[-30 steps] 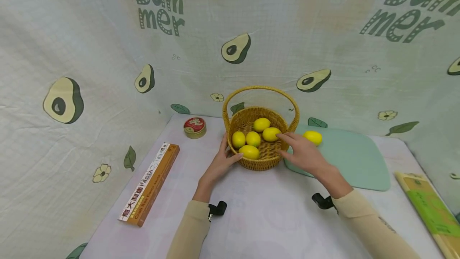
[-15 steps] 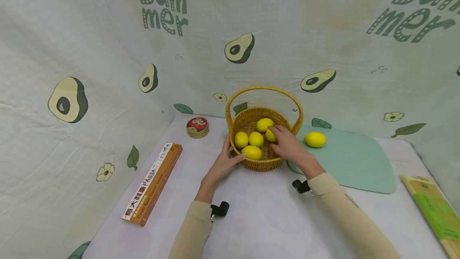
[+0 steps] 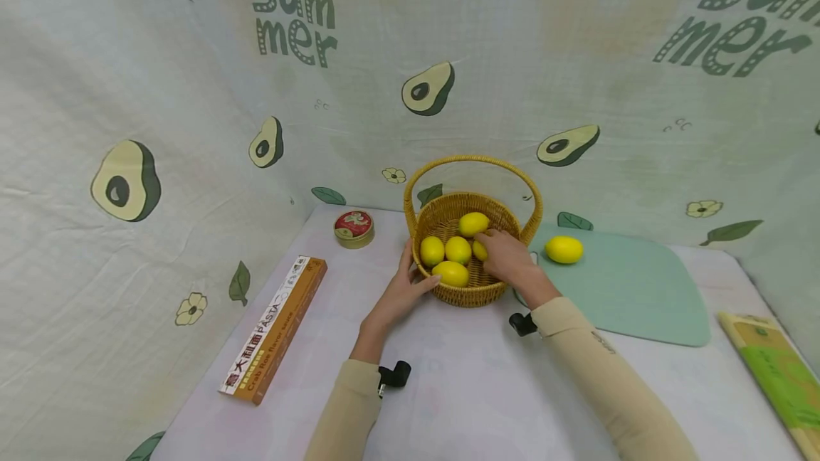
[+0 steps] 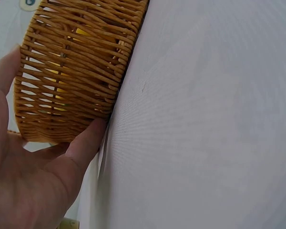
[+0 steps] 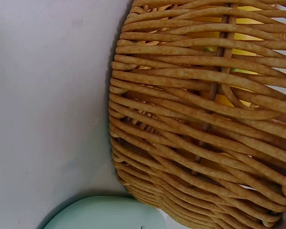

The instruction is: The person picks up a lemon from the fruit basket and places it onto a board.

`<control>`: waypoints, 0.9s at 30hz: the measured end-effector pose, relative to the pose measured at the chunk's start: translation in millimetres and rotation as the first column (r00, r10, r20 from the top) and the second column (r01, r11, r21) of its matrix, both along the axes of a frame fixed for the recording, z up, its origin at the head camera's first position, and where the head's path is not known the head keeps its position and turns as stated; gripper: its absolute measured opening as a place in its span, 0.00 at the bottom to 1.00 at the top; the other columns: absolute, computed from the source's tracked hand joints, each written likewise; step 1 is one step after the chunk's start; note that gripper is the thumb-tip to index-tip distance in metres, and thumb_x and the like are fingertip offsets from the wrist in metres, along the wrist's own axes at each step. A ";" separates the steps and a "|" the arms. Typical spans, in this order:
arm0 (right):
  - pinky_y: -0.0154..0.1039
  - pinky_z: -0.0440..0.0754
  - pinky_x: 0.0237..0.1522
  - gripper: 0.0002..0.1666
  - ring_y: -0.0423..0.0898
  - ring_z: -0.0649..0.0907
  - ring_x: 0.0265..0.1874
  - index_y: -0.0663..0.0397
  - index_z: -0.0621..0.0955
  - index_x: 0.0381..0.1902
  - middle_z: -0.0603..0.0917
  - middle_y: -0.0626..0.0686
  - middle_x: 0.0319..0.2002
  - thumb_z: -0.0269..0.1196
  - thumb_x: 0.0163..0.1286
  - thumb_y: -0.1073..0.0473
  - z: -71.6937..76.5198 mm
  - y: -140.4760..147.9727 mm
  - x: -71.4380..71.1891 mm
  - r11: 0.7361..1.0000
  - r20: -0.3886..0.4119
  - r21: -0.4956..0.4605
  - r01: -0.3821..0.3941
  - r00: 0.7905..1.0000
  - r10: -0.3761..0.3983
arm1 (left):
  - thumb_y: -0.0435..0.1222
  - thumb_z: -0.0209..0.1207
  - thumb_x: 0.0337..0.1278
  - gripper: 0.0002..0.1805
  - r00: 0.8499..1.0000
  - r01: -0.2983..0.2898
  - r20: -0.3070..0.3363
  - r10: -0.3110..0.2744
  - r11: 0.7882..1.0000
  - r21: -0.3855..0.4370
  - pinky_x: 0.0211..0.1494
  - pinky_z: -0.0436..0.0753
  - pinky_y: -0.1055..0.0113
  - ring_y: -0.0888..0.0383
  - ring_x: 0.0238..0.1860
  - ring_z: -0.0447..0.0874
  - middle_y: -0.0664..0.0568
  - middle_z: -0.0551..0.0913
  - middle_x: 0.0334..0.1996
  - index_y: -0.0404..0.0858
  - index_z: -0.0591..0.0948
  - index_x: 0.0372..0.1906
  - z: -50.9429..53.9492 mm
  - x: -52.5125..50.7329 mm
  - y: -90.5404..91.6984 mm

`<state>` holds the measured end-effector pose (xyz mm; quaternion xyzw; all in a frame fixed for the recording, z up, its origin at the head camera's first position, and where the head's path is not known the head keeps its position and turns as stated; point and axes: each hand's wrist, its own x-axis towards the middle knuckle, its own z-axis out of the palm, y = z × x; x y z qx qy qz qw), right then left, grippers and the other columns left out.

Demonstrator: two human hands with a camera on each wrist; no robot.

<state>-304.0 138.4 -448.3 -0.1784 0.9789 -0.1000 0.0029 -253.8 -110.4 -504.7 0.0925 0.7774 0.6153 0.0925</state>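
A wicker basket (image 3: 470, 297) with a tall arched handle holds several yellow lemons (image 3: 450, 274). My left hand (image 3: 398, 296) grips the basket's near left side, its thumb at the rim; in the left wrist view this hand (image 4: 33, 176) spans the woven wall (image 4: 71, 62). Reaching over the right rim, my right hand (image 3: 510, 260) has its fingers curled on a lemon (image 3: 479, 250) inside, partly hiding it. The right wrist view is mostly filled by the basket's wall (image 5: 200, 109), with yellow showing through its gaps.
Right of the basket, a single lemon (image 3: 564, 250) lies on a pale green cutting board (image 3: 640, 290). A round red-topped tin (image 3: 354, 228) and a long pasta box (image 3: 275, 329) are on the left. At far right lies a yellow-green packet (image 3: 771, 375).
My right hand has moved left and down into the basket, from beside the lemon to over it. The left hand keeps its place on the basket.
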 end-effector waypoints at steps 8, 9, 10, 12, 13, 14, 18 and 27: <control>0.55 0.81 0.56 0.32 0.59 0.80 0.56 0.55 0.77 0.65 0.79 0.62 0.61 0.58 0.61 0.70 3.4 0.5 2.2 0.998 -0.028 -0.045 -0.054 0.998 0.053 | 0.59 0.65 0.57 0.57 1.000 -0.013 -0.012 0.013 1.000 -0.013 0.74 0.67 0.45 0.42 0.77 0.57 0.57 0.42 0.81 0.72 0.34 0.76 3.1 1.2 0.3; 0.55 0.81 0.55 0.32 0.59 0.80 0.56 0.55 0.77 0.65 0.80 0.61 0.61 0.58 0.61 0.70 4.3 1.1 3.3 0.997 -0.030 -0.048 -0.057 0.998 0.056 | 0.59 0.64 0.57 0.57 1.000 -0.014 -0.012 0.014 1.000 -0.021 0.75 0.66 0.44 0.42 0.77 0.57 0.57 0.42 0.81 0.72 0.33 0.76 3.4 1.5 0.3; 0.55 0.81 0.55 0.32 0.59 0.80 0.56 0.55 0.78 0.64 0.80 0.61 0.61 0.58 0.60 0.71 5.2 1.6 4.5 0.997 -0.034 -0.052 -0.061 0.998 0.060 | 0.59 0.64 0.57 0.57 1.000 -0.012 -0.016 0.011 1.000 -0.027 0.75 0.65 0.44 0.41 0.77 0.57 0.56 0.42 0.81 0.72 0.33 0.77 3.6 1.6 0.2; 0.55 0.81 0.54 0.32 0.59 0.80 0.57 0.55 0.78 0.64 0.80 0.61 0.61 0.57 0.60 0.71 7.0 2.7 7.0 0.996 -0.045 -0.057 -0.064 0.997 0.062 | 0.59 0.64 0.57 0.57 1.000 -0.014 -0.013 0.013 0.999 -0.039 0.75 0.64 0.43 0.42 0.77 0.57 0.56 0.42 0.82 0.72 0.33 0.76 4.2 1.8 -0.4; 0.55 0.82 0.53 0.32 0.59 0.80 0.58 0.54 0.78 0.64 0.80 0.60 0.62 0.57 0.60 0.71 7.3 4.1 8.9 0.996 -0.051 -0.058 -0.062 0.997 0.059 | 0.60 0.64 0.57 0.57 1.000 -0.013 -0.012 0.012 0.999 -0.044 0.75 0.64 0.43 0.42 0.77 0.57 0.56 0.42 0.82 0.72 0.33 0.76 4.0 1.9 0.0; 0.55 0.82 0.53 0.32 0.59 0.80 0.59 0.53 0.78 0.64 0.79 0.60 0.62 0.56 0.60 0.71 7.5 5.5 10.5 0.996 -0.060 -0.059 -0.062 0.996 0.059 | 0.61 0.64 0.56 0.57 1.000 -0.012 -0.008 0.012 0.999 -0.045 0.76 0.64 0.43 0.43 0.77 0.57 0.57 0.42 0.81 0.73 0.33 0.76 3.8 2.0 0.2; 0.56 0.82 0.53 0.33 0.60 0.78 0.61 0.50 0.78 0.65 0.78 0.59 0.64 0.55 0.60 0.70 11.2 8.3 17.6 0.996 -0.074 -0.059 -0.066 0.995 0.062 | 0.61 0.64 0.56 0.57 1.000 -0.016 -0.004 0.015 0.999 -0.042 0.75 0.66 0.44 0.43 0.77 0.58 0.58 0.42 0.81 0.72 0.33 0.76 2.4 1.7 0.1; 0.53 0.83 0.47 0.34 0.60 0.79 0.60 0.47 0.78 0.65 0.78 0.57 0.64 0.57 0.59 0.71 28.2 18.6 38.9 0.992 -0.116 -0.088 -0.092 0.990 0.082 | 0.61 0.63 0.57 0.56 1.000 -0.002 -0.016 0.001 0.999 -0.043 0.75 0.66 0.44 0.42 0.77 0.57 0.57 0.41 0.82 0.72 0.33 0.77 3.3 2.0 0.8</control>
